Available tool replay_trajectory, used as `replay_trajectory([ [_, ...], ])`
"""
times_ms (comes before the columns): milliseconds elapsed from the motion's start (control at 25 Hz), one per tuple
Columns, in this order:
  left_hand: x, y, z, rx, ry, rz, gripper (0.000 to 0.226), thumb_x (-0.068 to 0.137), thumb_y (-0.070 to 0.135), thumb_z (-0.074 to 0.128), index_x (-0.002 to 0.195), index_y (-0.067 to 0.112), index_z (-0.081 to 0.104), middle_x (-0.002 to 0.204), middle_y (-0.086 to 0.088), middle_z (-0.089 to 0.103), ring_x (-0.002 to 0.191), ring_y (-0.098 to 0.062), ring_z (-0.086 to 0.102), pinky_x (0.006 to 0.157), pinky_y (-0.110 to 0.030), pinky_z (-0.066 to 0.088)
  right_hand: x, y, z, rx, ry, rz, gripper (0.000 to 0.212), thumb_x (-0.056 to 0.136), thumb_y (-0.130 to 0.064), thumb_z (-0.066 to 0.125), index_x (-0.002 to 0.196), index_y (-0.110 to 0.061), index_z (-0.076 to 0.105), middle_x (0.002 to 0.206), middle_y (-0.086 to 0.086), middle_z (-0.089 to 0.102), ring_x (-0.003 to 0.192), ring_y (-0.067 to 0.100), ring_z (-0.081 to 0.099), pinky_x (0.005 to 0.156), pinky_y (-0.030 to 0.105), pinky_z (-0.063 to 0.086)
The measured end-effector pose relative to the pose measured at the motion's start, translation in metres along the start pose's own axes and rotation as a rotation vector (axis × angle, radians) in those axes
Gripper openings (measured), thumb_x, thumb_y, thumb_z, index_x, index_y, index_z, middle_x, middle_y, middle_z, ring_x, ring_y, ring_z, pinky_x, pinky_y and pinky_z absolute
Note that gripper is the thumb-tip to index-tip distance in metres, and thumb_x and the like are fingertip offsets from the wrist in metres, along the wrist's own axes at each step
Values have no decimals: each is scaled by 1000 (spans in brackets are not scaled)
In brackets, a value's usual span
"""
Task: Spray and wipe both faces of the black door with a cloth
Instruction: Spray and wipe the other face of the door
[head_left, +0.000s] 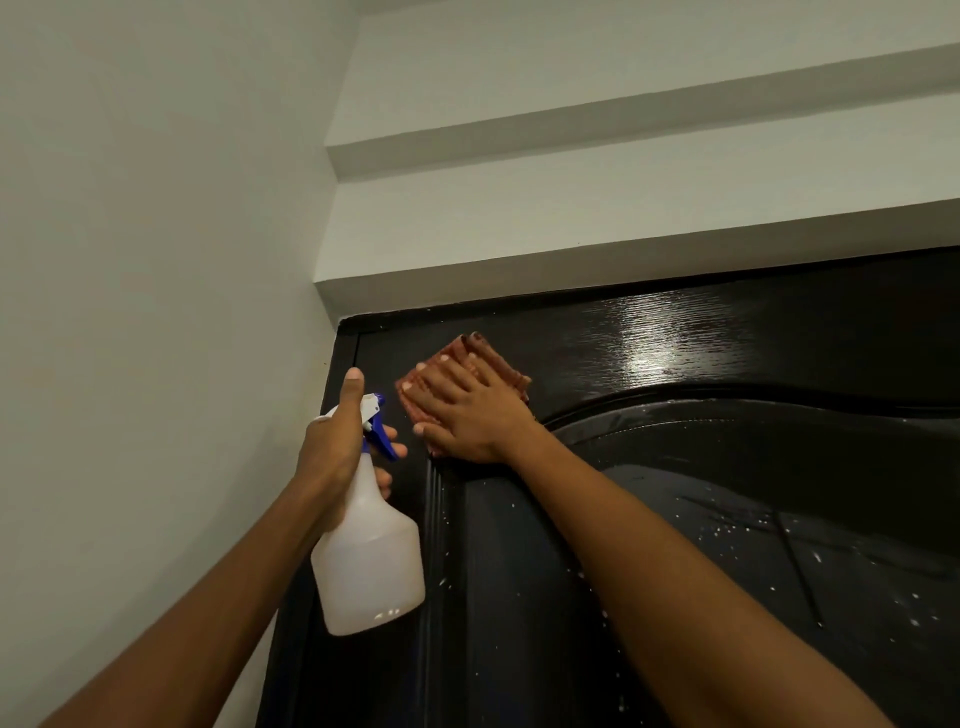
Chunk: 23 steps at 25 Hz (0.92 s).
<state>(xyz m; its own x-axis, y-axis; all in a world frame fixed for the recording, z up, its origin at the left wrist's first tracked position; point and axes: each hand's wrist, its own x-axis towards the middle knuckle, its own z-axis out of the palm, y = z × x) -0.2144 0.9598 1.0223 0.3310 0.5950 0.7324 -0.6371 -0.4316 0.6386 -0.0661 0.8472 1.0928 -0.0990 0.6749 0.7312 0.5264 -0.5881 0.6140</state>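
- Wiping is the step in hand: your right hand (470, 410) lies flat, fingers straight and spread, pressing the reddish cloth (457, 376) against the black door (675, 519) near its top left corner, just under the frame

- Keep that palm flat so the whole cloth bears on the glossy surface; a bunched cloth would likely smear rather than lift the spray

- Droplets (727, 525) dot the arched panel below and to the right of your hand, while the top rail to the right already shines; judging by that, work downward from the corner into the speckled panel, in overlapping passes

- Follow the curved moulding (623, 397) with your fingertips (441, 364), since liquid looks apt to gather in that groove and along the vertical ridge at the left

- Your left hand (337, 441) is wrapped round the neck of the spray bottle (371, 551), thumb raised and fingers by the blue trigger (382, 434); it hangs just beside the door's left edge, near the cloth but apart from it

- Hold the nozzle off the white wall (156, 312) and avoid squeezing while you wipe

- Only this face of the door shows here, so the other face cannot be judged; treat the task as well short of finished
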Motion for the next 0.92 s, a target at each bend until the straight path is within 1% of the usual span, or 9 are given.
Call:
replay_trajectory([
  [40,-1,0,-3,4,14,-7,70,93,72,36,112,9,60,102,-21,71,59,-25,66,42,-28,51,-10,-1,3,0,-30,-81,68,103,-67,17,160,-37,-8,169,-4,-15,154,21,-17,119,48,-14],
  [120,-4,1,-7,-6,19,-19,60,93,70,37,104,15,58,103,-20,71,66,-27,68,42,-27,51,-33,17,5,-2,1,-60,68,102,-69,16,160,-41,-7,169,-7,-15,154,18,-17,120,45,-13],
  [200,-8,5,-10,-23,10,-28,57,95,68,38,98,15,58,98,-18,70,65,-25,68,40,-26,50,-56,45,6,-2,104,173,68,102,-68,8,161,-38,-8,169,-5,-15,156,20,-15,121,42,-13],
  [280,-9,8,-12,-41,-4,-29,63,95,67,38,102,9,60,92,-18,68,54,-20,67,39,-24,49,-78,64,7,21,146,439,69,100,-66,0,160,-35,-13,169,-2,-19,156,23,-16,123,45,-13],
  [400,-10,16,-10,-23,-25,-23,74,95,68,38,111,0,62,89,-19,68,45,-17,63,38,-22,48,-92,49,17,77,168,578,72,97,-64,-5,160,-30,-17,167,3,-23,155,26,-20,123,49,-15],
  [480,-8,22,-10,-23,-38,-52,75,94,69,38,104,-1,61,80,-16,65,39,-15,59,37,-21,47,-91,25,23,93,178,549,74,95,-64,-7,160,-28,-16,167,6,-22,154,29,-21,122,51,-17],
  [560,-4,27,-14,-10,-57,-95,74,93,72,36,97,1,58,73,-12,61,36,-14,56,37,-21,46,-87,1,26,89,141,406,75,94,-66,-7,159,-29,-16,166,6,-23,153,29,-24,119,50,-22],
  [720,8,29,-23,11,-29,-91,80,94,72,34,108,-1,63,90,-19,70,38,-15,59,40,-24,49,-67,-41,31,86,35,81,68,102,-65,8,158,-34,-14,160,-2,-28,150,24,-27,119,48,-22],
  [920,18,40,-23,1,38,-87,73,93,73,35,96,4,60,74,-13,63,45,-19,56,43,-26,49,-34,-60,34,105,-1,7,65,105,-62,13,159,-37,-13,160,-7,-29,146,21,-31,116,46,-23],
])
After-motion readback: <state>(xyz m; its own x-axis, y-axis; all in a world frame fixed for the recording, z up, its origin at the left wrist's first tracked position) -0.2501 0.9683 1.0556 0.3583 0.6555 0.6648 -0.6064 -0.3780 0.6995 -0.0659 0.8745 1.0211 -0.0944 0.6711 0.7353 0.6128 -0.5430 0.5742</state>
